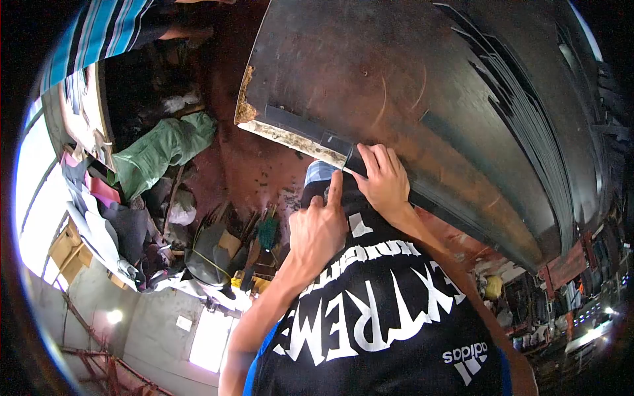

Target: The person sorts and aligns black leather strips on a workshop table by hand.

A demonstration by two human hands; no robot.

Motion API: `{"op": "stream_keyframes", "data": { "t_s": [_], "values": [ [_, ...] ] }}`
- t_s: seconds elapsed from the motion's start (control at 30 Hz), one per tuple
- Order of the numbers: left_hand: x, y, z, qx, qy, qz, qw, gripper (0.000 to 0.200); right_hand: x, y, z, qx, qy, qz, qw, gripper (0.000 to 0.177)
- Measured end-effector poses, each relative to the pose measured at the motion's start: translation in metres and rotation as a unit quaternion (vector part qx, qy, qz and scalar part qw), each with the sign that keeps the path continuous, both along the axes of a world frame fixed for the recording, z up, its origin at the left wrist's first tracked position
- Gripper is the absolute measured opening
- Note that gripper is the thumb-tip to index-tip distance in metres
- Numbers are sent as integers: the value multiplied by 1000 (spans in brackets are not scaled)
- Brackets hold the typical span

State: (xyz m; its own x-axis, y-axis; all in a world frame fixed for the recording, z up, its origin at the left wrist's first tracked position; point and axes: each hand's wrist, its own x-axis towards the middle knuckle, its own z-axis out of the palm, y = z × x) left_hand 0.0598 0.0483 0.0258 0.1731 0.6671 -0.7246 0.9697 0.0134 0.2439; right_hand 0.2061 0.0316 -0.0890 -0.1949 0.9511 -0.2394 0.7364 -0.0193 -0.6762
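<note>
Fingers of my right hand [383, 175] are bent round a black strip [360, 162] at the near edge of a dark worktable [317, 66]. Just left of it and lower, my left hand [318, 228] has its index finger stretched toward the strip's end, with the other fingers curled. Whatever is between its fingers is too small to make out. A flat dark strip [290, 120] lies along the table edge, beside the pale, worn side of the tabletop.
Long thin dark strips [528, 112] lie bundled on the table's right part. A green sack [165, 148] and piled scraps are on the floor at left. Another person's striped clothing [99, 33] shows at top left. Shelves with goods stand at lower right.
</note>
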Motion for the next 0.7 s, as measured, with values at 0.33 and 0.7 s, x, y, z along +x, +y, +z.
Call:
{"op": "stream_keyframes", "data": {
  "t_s": [0.33,0.7],
  "values": [
    [-20,-51,-62,116,-42,-7,992,75,2,-2,-5,4,-23,40,999,69],
    [-4,-15,-23,107,-49,39,992,58,1,-2,1,13,-35,20,999,60]
  ]
}}
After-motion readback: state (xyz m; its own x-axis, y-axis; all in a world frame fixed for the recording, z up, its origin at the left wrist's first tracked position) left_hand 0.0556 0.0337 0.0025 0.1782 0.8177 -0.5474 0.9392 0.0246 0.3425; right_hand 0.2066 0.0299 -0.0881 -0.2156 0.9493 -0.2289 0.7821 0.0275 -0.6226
